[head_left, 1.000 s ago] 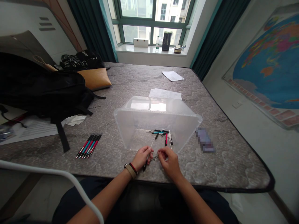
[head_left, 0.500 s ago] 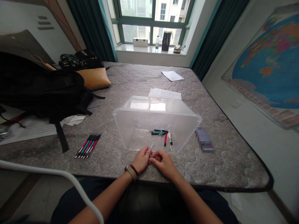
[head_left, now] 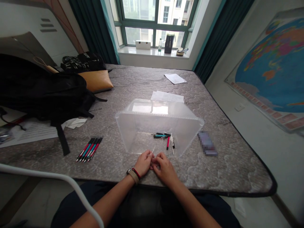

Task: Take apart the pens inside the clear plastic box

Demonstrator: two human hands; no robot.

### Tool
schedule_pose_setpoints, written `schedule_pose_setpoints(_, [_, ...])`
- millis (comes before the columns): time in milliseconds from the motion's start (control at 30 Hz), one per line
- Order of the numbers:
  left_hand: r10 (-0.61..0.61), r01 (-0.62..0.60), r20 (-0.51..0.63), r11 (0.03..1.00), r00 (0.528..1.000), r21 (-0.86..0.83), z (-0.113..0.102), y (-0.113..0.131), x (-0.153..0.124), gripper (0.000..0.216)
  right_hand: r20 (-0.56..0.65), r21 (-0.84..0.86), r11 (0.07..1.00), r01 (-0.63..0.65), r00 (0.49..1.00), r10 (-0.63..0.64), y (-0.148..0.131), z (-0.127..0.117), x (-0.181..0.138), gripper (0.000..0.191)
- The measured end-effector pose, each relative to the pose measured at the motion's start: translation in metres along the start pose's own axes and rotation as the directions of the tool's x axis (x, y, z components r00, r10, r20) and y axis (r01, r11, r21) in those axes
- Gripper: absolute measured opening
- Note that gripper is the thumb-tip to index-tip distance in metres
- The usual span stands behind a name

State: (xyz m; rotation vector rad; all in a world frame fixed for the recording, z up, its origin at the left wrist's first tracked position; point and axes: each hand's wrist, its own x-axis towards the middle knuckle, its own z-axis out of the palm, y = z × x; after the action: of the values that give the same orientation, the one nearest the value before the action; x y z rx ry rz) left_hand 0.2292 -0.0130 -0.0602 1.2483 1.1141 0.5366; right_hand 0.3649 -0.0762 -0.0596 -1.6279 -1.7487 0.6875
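Observation:
My left hand (head_left: pixel 144 163) is closed on a thin pale pen refill (head_left: pixel 154 148), whose end sticks up past the fingers. Close against it, my right hand (head_left: pixel 164 167) has thumb and fingers pinched together; what they hold, if anything, is too small to make out. In front of both hands a clear plastic box (head_left: pixel 123 139) lies on its side, its opening facing me. Inside it are loose pen parts (head_left: pixel 162 136) in black, teal and red, and several white refills (head_left: pixel 172 145). Left of the box, several assembled pens (head_left: pixel 89 148) lie side by side in a row.
A blurred-out phone-like object (head_left: pixel 207 143) lies right of the box. Paper sheets (head_left: pixel 167 96) rest behind it. A black backpack (head_left: pixel 42 91) and a tan pouch (head_left: pixel 97 79) occupy the left. A white tube (head_left: pixel 59 177) curves across the lower left. The mattress edge (head_left: pixel 213 192) is near me.
My right hand has shifted slightly, its fingers drawn in closer to my left hand. The left hand keeps hold of the refill almost in place.

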Motion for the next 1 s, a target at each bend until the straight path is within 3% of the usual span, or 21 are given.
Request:
schedule_pose_setpoints(267, [0.033,-0.034,0.036,0.999,0.999,0.004,-0.001,-0.003,0.003,0.031,-0.002,0.299,0.952,-0.068,0.997,0.072,-0.002,-0.02,0.007,0.007])
schedule_pose_setpoints(333, [0.041,-0.042,0.035,0.999,0.999,0.024,-0.002,-0.002,0.004,0.031,-0.03,0.508,0.846,-0.163,0.978,0.206,0.0,-0.028,0.011,0.019])
schedule_pose_setpoints(400, [0.052,-0.053,0.017,0.997,0.998,0.05,-0.004,0.0,0.004,0.03,-0.028,0.727,0.64,-0.249,0.92,0.39,0.005,-0.032,0.014,0.032])
schedule_pose_setpoints(467, [0.065,-0.065,0.004,0.995,0.998,0.077,-0.005,0.003,0.004,0.029,0.036,0.831,0.465,-0.304,0.864,0.501,0.009,-0.03,0.016,0.042])
schedule_pose_setpoints(500, [0.074,-0.074,0.003,0.993,0.997,0.09,-0.005,0.004,0.003,0.03,0.072,0.835,0.438,-0.334,0.854,0.515,0.01,-0.027,0.016,0.045])
schedule_pose_setpoints(600, [0.121,-0.123,0.022,0.982,0.992,0.145,-0.004,0.008,0.001,0.03,0.13,0.749,0.539,-0.384,0.884,0.45,0.013,-0.015,0.014,0.044])
schedule_pose_setpoints(733, [0.174,-0.187,0.078,0.96,0.982,0.207,-0.003,0.01,-0.002,0.03,0.106,0.649,0.683,-0.335,0.929,0.355,0.014,-0.005,0.012,0.041])
schedule_pose_setpoints(867, [0.204,-0.218,0.079,0.935,0.976,0.281,0.0,0.011,-0.005,0.029,0.119,0.678,0.643,-0.356,0.916,0.383,0.016,-0.002,0.015,0.038])
schedule_pose_setpoints(1000, [0.252,-0.285,0.134,0.881,0.958,0.377,0.002,0.011,-0.008,0.028,0.039,0.71,0.635,-0.303,0.918,0.394,0.016,-0.01,0.019,0.037])
